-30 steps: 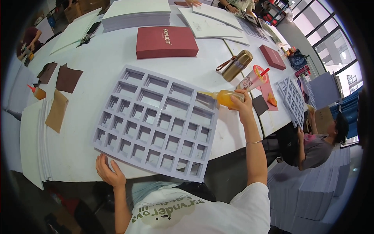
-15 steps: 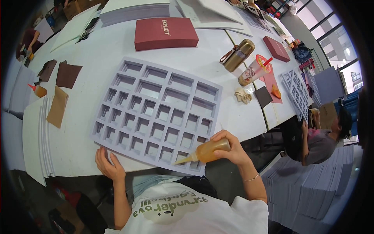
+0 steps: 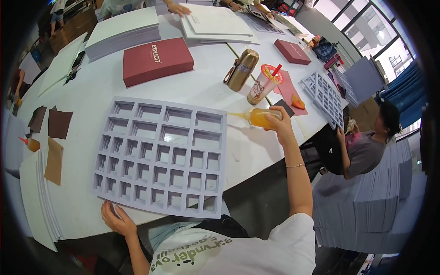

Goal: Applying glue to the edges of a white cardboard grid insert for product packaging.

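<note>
A pale grey grid tray (image 3: 155, 140) with rows of square and rectangular compartments lies on the white table, right in front of me. My right hand (image 3: 280, 123) grips a squeeze bottle (image 3: 263, 118) of amber liquid, tilted nearly level. Its thin nozzle points left, with the tip at the tray's far right corner; whether it touches the rim I cannot tell. At the near left corner, my left hand (image 3: 120, 222) rests against the tray's edge, thumb and fingers apart.
Beyond the tray stand a dark red box (image 3: 158, 62), a bronze flask (image 3: 242, 71) and a drink cup with a straw (image 3: 263, 85). White board stacks (image 3: 123, 34) lie farther back. At the right sits a co-worker (image 3: 362, 146) beside another grid tray (image 3: 323, 96).
My right hand has carried the squeeze bottle from the tray's near right compartments to its far right corner. The whole view has shifted, while my left hand stays at the near left corner.
</note>
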A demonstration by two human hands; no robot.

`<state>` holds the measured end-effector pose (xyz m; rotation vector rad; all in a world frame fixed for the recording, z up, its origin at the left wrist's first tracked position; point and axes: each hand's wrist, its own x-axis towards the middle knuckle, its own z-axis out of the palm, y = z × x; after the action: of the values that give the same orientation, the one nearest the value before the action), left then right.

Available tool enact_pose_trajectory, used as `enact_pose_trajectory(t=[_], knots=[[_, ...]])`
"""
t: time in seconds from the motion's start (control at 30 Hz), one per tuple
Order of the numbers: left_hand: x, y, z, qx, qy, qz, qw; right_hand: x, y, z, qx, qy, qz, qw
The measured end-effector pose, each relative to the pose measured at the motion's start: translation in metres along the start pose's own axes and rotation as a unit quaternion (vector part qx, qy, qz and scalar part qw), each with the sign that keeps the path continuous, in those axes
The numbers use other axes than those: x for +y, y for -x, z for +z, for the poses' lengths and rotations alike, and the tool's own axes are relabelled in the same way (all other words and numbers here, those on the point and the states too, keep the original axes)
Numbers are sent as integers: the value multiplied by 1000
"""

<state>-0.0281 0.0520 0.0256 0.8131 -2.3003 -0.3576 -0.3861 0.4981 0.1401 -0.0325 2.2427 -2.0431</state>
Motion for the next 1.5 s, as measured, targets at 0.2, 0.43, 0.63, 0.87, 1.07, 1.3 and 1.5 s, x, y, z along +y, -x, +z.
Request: enact_pose_trajectory(t=[0.2, 0.43, 0.63, 0.87, 1.07, 1.3, 1.5], knots=[[2, 0, 2, 4, 0, 2, 1000, 4, 3, -5, -16, 10, 14, 1000], [-4, 5, 3, 7, -25, 12, 1000, 0, 70, -4, -81, 27, 53, 995], [-8, 4, 5, 11, -14, 14, 1000, 3, 138, -5, -115, 44, 51, 991], [-5, 2, 3, 2, -15, 10, 1000, 15, 192, -1, -173, 30, 38, 984], [-7, -6, -22, 5, 106, -10, 994, 33, 219, 12, -159, -172, 84, 969], [70, -94, -77, -342, 15, 242, 908, 79, 226, 2, 9, -406, 88, 910], [68, -117, -44, -430, -102, 388, 809, 81, 217, 38, 20, -476, 116, 871]])
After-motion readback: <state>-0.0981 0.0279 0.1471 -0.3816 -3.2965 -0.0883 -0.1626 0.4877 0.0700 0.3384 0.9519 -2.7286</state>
